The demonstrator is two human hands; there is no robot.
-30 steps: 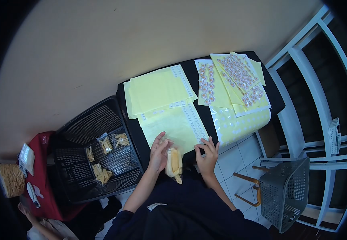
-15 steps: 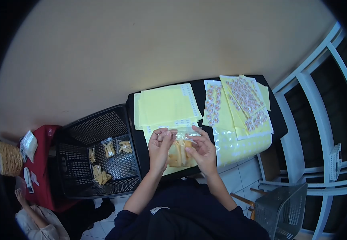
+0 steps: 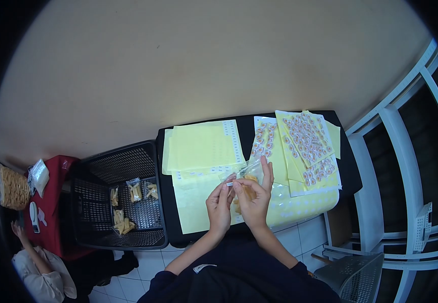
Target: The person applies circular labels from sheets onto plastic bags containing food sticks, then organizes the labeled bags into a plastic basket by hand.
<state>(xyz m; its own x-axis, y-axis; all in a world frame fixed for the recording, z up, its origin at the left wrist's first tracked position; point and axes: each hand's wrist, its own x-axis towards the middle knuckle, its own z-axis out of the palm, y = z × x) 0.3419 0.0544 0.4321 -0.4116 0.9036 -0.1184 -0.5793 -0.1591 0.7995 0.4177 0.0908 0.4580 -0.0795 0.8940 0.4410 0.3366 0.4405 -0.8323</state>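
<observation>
A clear plastic bag of yellow snack sticks is held above the table, slanted, and partly covered by my fingers. My right hand grips it, thumb inward and one finger extended along the outside. My left hand is closed in a pinch at the bag's edge, its fingertips meeting my right thumb. Between those tips shows a small white piece, too small to identify for sure. Beneath and left of my hands lie yellow sticker sheets with small white labels along an edge.
Sheets of round printed stickers lie on the black-covered table at right. A black crate on the left holds several snack packs. Further left, a person's hand is beside a red-covered table. A grey chair stands at lower right.
The bag has turned from upright to slanted and moved right, more hidden by my hands. My hands came closer together, thumbs meeting. The camera view shifted slightly.
</observation>
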